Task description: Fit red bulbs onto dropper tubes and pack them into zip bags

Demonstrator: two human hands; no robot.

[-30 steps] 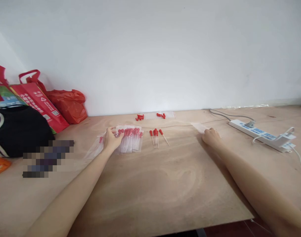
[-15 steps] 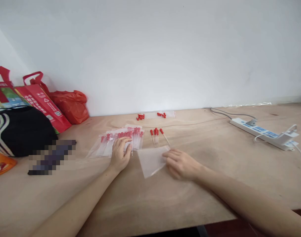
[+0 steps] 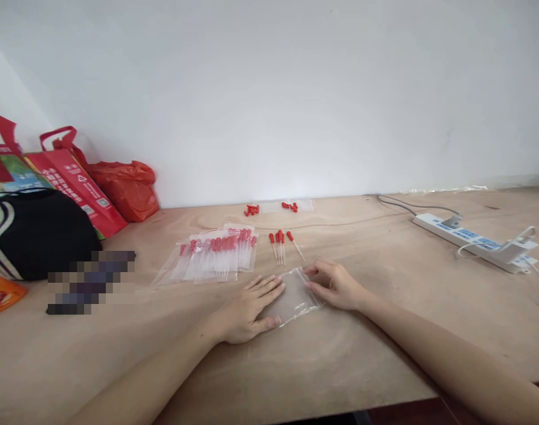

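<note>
A clear zip bag (image 3: 294, 297) lies on the wooden table in front of me, its zip edge toward the right. My left hand (image 3: 254, 307) rests on the bag's left part with fingers stretched and thumb apart. At the zip edge, my right hand (image 3: 337, 286) has thumb and fingers closed on the bag's border. Just beyond the bag lie several red-bulbed droppers (image 3: 280, 238) close together, and one dropper (image 3: 296, 245) slants beside them. Overlapping bags with red-bulbed droppers inside (image 3: 216, 260) are spread to the left.
Near the wall sit more red bulbs (image 3: 251, 210) and clear bags (image 3: 307, 205). A white power strip (image 3: 468, 236) with cables is on the right. Red bags (image 3: 123, 189), a black striped bag (image 3: 52, 236) and a blurred-out dark object (image 3: 92, 283) occupy the left.
My left hand has left the dropper-filled bags and moved right and nearer onto the clear bag. The bag, raised and tilted in my right hand before, now lies flat.
</note>
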